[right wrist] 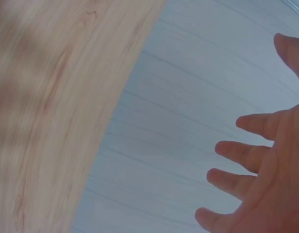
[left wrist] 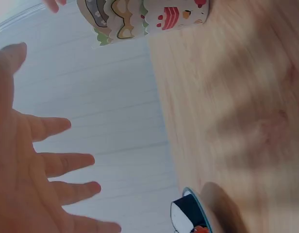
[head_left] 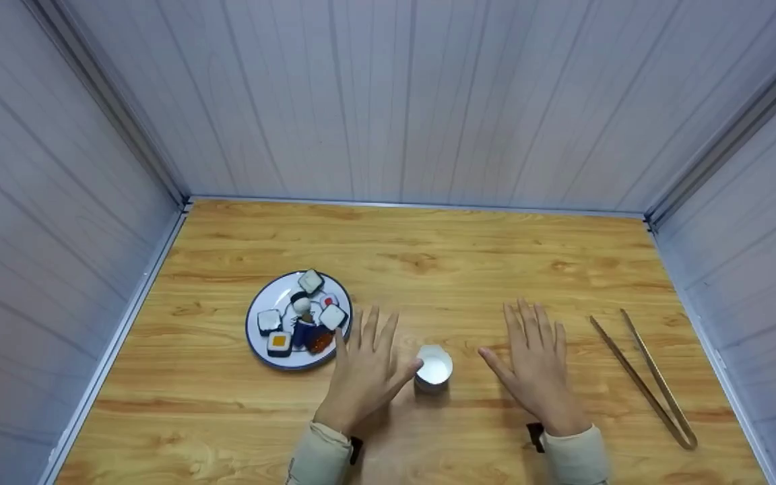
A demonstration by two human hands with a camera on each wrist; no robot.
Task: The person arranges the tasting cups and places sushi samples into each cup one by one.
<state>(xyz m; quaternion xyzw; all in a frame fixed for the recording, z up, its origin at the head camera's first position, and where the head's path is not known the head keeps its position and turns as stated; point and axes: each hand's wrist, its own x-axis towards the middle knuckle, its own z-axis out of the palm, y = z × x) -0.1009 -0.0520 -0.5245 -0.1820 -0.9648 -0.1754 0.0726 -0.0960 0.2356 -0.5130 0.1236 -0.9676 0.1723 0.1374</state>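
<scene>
My left hand hovers over the table, palm down, with its fingers spread and nothing held. In the head view its thumb overlaps the edge of a small white paper cup. The left wrist view shows this as a nested stack of printed paper cups with scalloped rims, apart from the thumb. Left of that hand sits a blue-rimmed white plate bearing several toy sushi pieces. My right hand is also raised with straight, spread fingers, between the cups and a pair of metal tongs.
The tongs lie spread apart on the right of the wooden table. Pale panel walls enclose the table at the back and both sides, with metal strips along the corners.
</scene>
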